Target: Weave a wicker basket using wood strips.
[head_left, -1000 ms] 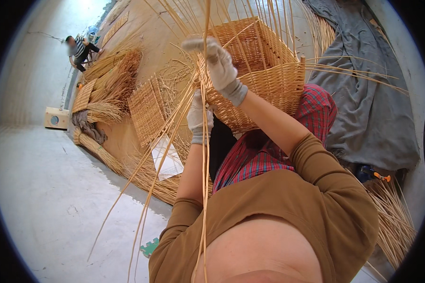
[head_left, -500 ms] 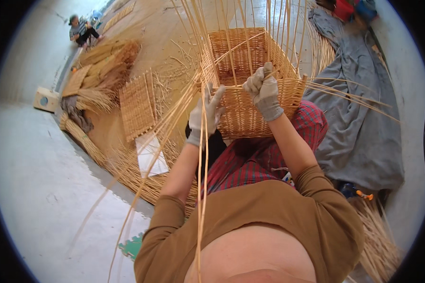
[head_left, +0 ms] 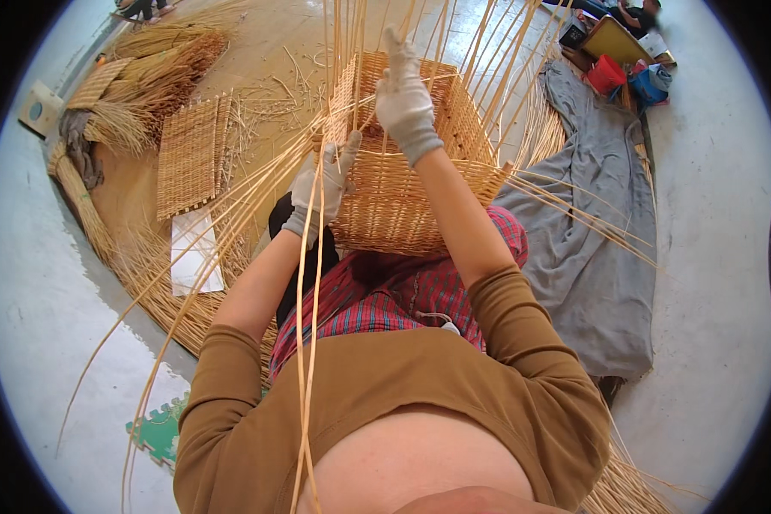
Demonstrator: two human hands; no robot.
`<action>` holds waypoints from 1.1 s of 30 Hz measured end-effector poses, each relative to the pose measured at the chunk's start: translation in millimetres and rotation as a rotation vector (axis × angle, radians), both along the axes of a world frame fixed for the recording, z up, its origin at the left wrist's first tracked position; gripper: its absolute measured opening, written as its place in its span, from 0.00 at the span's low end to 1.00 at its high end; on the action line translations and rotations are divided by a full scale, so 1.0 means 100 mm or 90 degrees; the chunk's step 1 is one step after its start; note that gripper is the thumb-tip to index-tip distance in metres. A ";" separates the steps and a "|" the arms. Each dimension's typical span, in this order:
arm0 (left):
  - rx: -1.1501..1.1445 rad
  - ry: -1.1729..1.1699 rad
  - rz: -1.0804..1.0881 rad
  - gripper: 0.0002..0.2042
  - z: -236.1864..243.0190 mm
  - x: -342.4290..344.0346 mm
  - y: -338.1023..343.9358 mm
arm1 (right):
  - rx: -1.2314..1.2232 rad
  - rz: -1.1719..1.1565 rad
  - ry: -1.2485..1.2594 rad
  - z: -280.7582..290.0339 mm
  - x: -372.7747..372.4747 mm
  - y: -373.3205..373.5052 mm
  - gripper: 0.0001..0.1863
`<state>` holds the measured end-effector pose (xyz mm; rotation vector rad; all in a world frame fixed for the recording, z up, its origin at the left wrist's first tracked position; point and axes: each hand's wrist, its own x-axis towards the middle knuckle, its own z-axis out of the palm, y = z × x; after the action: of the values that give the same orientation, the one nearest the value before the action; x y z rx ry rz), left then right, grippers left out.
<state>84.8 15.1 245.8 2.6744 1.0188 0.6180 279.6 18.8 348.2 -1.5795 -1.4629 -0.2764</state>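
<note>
A half-woven wicker basket rests against my lap, tilted so its inside shows, with long upright rods rising from its rim. My left hand, in a pale work glove, grips its near left corner, where several loose rods fan out to the left. Two long rods run from that hand down across my chest. Over the basket's opening is my gloved right hand, fingers stretched upward near the rods; no strand shows clearly in it.
Left of me lie a woven panel, a white sheet, cane bundles and scattered offcuts. A grey cloth covers the floor at right, with red and blue buckets beyond. People sit at the far left and far right.
My right hand has risen from the near rim to above the basket's opening, its fingers uncurling. My left hand stays at the corner. The whole view has shifted, showing more of the right side.
</note>
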 end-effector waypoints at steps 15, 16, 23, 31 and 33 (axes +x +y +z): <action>-0.221 -0.018 -0.035 0.38 0.58 0.26 -0.16 | 0.037 0.210 0.784 -0.82 0.06 -1.38 0.14; -0.267 0.069 0.017 0.38 0.64 0.27 -0.18 | 0.031 0.212 0.782 -0.71 -0.09 -1.43 0.14; -0.010 0.010 0.047 0.33 0.64 0.47 -0.40 | -0.035 0.022 0.734 -0.96 0.74 -1.46 0.07; 0.038 0.117 -0.033 0.41 0.32 0.80 -0.60 | 0.118 0.131 0.209 -0.05 0.58 -0.94 0.36; 0.132 0.092 -0.038 0.36 0.30 0.79 -0.53 | 0.278 0.228 0.487 -0.26 0.82 -1.21 0.37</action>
<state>163.8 -38.3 275.5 2.9565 0.9531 0.5520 361.8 -101.9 322.5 -0.8891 -0.9592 0.1969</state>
